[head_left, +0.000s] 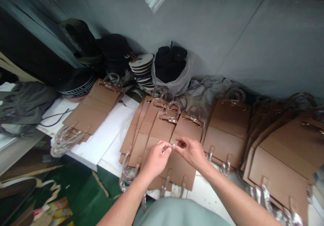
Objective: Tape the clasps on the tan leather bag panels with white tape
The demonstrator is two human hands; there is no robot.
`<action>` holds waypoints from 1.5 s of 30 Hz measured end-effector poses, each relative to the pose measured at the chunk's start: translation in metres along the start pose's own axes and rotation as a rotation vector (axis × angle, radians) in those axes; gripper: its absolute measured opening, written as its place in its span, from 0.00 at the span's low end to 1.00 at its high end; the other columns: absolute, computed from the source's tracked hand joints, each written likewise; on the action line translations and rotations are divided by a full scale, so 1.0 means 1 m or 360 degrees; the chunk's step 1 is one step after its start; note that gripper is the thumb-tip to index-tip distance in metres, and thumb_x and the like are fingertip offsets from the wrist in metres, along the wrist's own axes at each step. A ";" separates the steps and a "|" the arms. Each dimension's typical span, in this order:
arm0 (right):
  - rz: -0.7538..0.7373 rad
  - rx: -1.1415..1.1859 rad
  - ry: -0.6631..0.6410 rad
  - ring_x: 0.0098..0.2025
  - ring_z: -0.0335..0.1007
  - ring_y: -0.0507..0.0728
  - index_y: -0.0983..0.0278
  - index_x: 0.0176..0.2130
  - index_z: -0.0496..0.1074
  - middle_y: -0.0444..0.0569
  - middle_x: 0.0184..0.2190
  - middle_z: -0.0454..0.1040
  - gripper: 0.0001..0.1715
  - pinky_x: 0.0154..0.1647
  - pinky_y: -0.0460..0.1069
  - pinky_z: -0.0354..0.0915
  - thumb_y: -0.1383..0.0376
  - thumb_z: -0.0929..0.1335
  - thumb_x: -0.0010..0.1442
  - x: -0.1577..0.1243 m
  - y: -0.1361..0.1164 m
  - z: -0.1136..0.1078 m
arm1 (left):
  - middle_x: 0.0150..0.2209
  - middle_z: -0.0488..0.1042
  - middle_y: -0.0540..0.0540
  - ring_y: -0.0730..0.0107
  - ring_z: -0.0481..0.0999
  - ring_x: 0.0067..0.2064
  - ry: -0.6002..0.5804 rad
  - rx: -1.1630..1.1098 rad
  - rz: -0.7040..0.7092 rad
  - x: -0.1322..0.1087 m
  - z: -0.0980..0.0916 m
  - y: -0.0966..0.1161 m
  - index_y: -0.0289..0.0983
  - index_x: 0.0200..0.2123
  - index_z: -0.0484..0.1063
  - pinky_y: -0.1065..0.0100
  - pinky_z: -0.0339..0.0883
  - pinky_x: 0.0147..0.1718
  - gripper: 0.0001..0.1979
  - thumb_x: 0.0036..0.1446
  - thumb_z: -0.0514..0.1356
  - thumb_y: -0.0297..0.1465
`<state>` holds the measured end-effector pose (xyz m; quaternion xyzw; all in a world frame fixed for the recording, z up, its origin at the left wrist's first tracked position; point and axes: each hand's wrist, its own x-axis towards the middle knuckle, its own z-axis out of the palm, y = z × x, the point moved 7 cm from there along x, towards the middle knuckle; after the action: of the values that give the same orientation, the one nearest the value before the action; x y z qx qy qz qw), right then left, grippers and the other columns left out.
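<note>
"So, the hands?"

"Left hand (155,160) and right hand (192,152) are close together, both pinching a thin clear strip (170,148) above a brown bag (178,172) on a white board (101,141)."

"Risk?"

"A slip could lose it among the stacked bags (227,134)."

"Writing?"

"None readable, even on the black cap's band (78,87)."

Grey panelled wall (253,43) behind, green floor (81,192) at lower left, white worktable (101,134), dark recess (27,40) at left, perhaps a doorway

Left forearm (124,199) and right forearm (227,197) angle inward from the lower frame edge; left hand (156,159) and right hand (192,152) held close, fingers (180,142) pinched.
</note>
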<state>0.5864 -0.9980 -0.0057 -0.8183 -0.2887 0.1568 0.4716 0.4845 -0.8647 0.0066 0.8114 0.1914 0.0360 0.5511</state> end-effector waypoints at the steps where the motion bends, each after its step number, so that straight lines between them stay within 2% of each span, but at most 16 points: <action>1: -0.0018 0.0018 -0.0005 0.33 0.73 0.58 0.57 0.41 0.79 0.46 0.31 0.78 0.12 0.35 0.51 0.65 0.59 0.75 0.56 0.003 -0.001 -0.001 | 0.39 0.74 0.47 0.66 0.74 0.38 -0.0010 0.0070 0.0046 0.001 -0.002 0.006 0.39 0.35 0.75 0.68 0.64 0.39 0.07 0.62 0.57 0.32; 4: -0.0216 0.0191 -0.0201 0.33 0.72 0.56 0.58 0.38 0.79 0.45 0.32 0.77 0.04 0.35 0.49 0.65 0.63 0.72 0.60 0.010 -0.011 0.004 | 0.38 0.74 0.47 0.65 0.74 0.40 -0.0097 0.0227 0.0125 0.007 -0.004 0.015 0.39 0.34 0.74 0.66 0.64 0.42 0.08 0.63 0.55 0.30; 6: -0.0300 0.0220 -0.0326 0.32 0.71 0.54 0.60 0.33 0.77 0.44 0.30 0.75 0.06 0.34 0.48 0.63 0.65 0.70 0.62 0.013 -0.017 0.007 | 0.37 0.74 0.47 0.64 0.74 0.41 -0.0153 0.0293 0.0132 0.013 -0.005 0.017 0.39 0.33 0.74 0.66 0.63 0.42 0.08 0.62 0.55 0.29; 10: -0.0319 0.0160 -0.0358 0.32 0.70 0.54 0.60 0.36 0.76 0.44 0.31 0.74 0.02 0.34 0.48 0.63 0.66 0.70 0.62 0.021 -0.016 0.005 | 0.38 0.75 0.46 0.63 0.74 0.42 -0.0211 0.0317 0.0114 0.026 -0.009 0.017 0.39 0.34 0.74 0.66 0.63 0.42 0.08 0.63 0.55 0.30; 12: -0.0305 0.0203 -0.0361 0.34 0.70 0.54 0.60 0.39 0.76 0.44 0.33 0.75 0.03 0.35 0.48 0.63 0.64 0.71 0.62 0.026 -0.013 0.005 | 0.39 0.76 0.46 0.63 0.75 0.41 -0.0226 0.0325 0.0126 0.032 -0.011 0.020 0.40 0.34 0.75 0.65 0.64 0.42 0.08 0.62 0.56 0.31; 15: -0.0324 0.0216 -0.0397 0.33 0.70 0.55 0.60 0.36 0.76 0.45 0.32 0.74 0.07 0.35 0.48 0.63 0.61 0.70 0.64 0.032 -0.011 0.005 | 0.36 0.77 0.46 0.63 0.74 0.39 -0.0250 0.0291 0.0153 0.041 -0.012 0.021 0.39 0.32 0.76 0.65 0.64 0.39 0.07 0.60 0.58 0.31; 17: -0.0414 0.0174 -0.0424 0.34 0.70 0.55 0.60 0.34 0.75 0.46 0.32 0.74 0.09 0.36 0.49 0.63 0.60 0.69 0.66 0.034 -0.017 0.004 | 0.29 0.75 0.47 0.67 0.72 0.31 -0.0313 0.0077 -0.0013 0.048 -0.009 0.009 0.38 0.29 0.76 0.68 0.62 0.30 0.06 0.56 0.61 0.32; 19: -0.0490 0.0145 -0.0443 0.36 0.71 0.56 0.60 0.35 0.76 0.47 0.33 0.75 0.09 0.40 0.50 0.64 0.60 0.68 0.67 0.033 -0.024 0.001 | 0.21 0.70 0.51 0.74 0.64 0.21 -0.0362 -0.0322 -0.0383 0.055 -0.005 -0.014 0.37 0.28 0.74 0.72 0.52 0.20 0.06 0.53 0.63 0.33; 21: -0.0519 0.0168 -0.0481 0.37 0.71 0.58 0.59 0.36 0.76 0.49 0.35 0.76 0.10 0.42 0.51 0.65 0.59 0.67 0.68 0.033 -0.029 -0.002 | 0.16 0.65 0.54 0.79 0.56 0.16 -0.0327 -0.0665 -0.0691 0.062 -0.002 -0.036 0.36 0.29 0.73 0.74 0.41 0.16 0.09 0.51 0.65 0.36; 22: -0.0513 0.0204 -0.0491 0.39 0.72 0.58 0.59 0.37 0.76 0.50 0.36 0.76 0.10 0.44 0.52 0.66 0.58 0.67 0.68 0.035 -0.029 -0.003 | 0.16 0.65 0.54 0.80 0.56 0.16 -0.0273 -0.0762 -0.0754 0.066 -0.003 -0.044 0.35 0.30 0.73 0.75 0.39 0.16 0.11 0.51 0.66 0.37; 25: -0.0369 0.0404 -0.0294 0.45 0.73 0.60 0.59 0.37 0.76 0.51 0.41 0.77 0.12 0.49 0.54 0.66 0.56 0.68 0.67 0.056 -0.010 -0.009 | 0.20 0.69 0.52 0.81 0.58 0.16 -0.0135 -0.0856 -0.0736 0.084 -0.008 -0.054 0.34 0.37 0.73 0.77 0.43 0.14 0.16 0.52 0.67 0.40; 28: -0.0093 0.0527 0.0013 0.50 0.72 0.61 0.61 0.35 0.74 0.51 0.47 0.77 0.14 0.52 0.54 0.64 0.53 0.69 0.63 0.091 0.029 -0.011 | 0.23 0.74 0.49 0.81 0.60 0.16 -0.0083 -0.0938 -0.0674 0.099 -0.005 -0.049 0.33 0.42 0.72 0.77 0.48 0.14 0.18 0.53 0.67 0.38; 31: -0.0007 0.0496 -0.0017 0.43 0.71 0.59 0.62 0.35 0.72 0.48 0.40 0.77 0.16 0.48 0.52 0.63 0.51 0.68 0.62 0.121 0.052 0.001 | 0.23 0.75 0.49 0.79 0.62 0.16 -0.0072 -0.1046 -0.0581 0.109 -0.003 -0.039 0.34 0.45 0.71 0.77 0.50 0.13 0.17 0.54 0.66 0.37; 34: -0.0073 0.0446 -0.0124 0.35 0.68 0.56 0.62 0.34 0.71 0.45 0.32 0.74 0.18 0.40 0.50 0.62 0.51 0.67 0.63 0.137 0.054 0.009 | 0.23 0.75 0.50 0.80 0.62 0.15 -0.0062 -0.1167 -0.0499 0.115 -0.006 -0.033 0.35 0.43 0.70 0.77 0.50 0.13 0.16 0.55 0.66 0.38; 39: 0.0027 0.0665 -0.0186 0.29 0.67 0.54 0.62 0.36 0.70 0.43 0.27 0.73 0.19 0.29 0.47 0.62 0.49 0.67 0.63 0.142 0.055 0.006 | 0.25 0.76 0.49 0.79 0.64 0.16 -0.0042 -0.1307 -0.0437 0.115 -0.019 -0.037 0.35 0.44 0.69 0.77 0.53 0.14 0.18 0.55 0.67 0.39; 45: 0.0081 0.0608 -0.0546 0.21 0.63 0.51 0.62 0.34 0.71 0.41 0.26 0.71 0.18 0.20 0.45 0.59 0.50 0.69 0.60 0.147 0.052 0.017 | 0.25 0.76 0.49 0.78 0.65 0.16 -0.0076 -0.1498 -0.0413 0.116 -0.024 -0.034 0.35 0.41 0.69 0.77 0.52 0.14 0.14 0.57 0.66 0.36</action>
<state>0.7098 -0.9153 -0.0570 -0.6828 -0.3090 0.3569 0.5576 0.5755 -0.7920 -0.0328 0.4441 0.2413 0.0310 0.8623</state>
